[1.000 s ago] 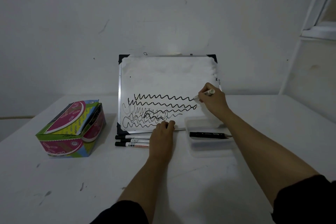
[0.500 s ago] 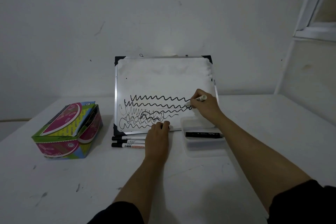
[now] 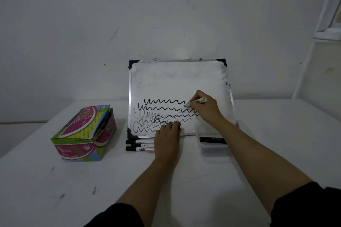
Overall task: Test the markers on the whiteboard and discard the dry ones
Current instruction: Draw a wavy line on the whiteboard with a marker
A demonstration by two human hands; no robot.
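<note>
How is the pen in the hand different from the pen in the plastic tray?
The white-barrelled marker is gripped by the right hand, tilted, tip at the whiteboard. The black marker lies flat and untouched in the clear plastic tray. Both are slim markers.

Glossy whiteboard (image 3: 177,83), metal-framed; printed cardboard box (image 3: 83,134).

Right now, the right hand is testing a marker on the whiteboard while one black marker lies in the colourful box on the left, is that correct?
Not quite: in the head view the black marker lies in the clear tray, right of the whiteboard, not in the colourful box. The right hand is testing a marker.
</note>
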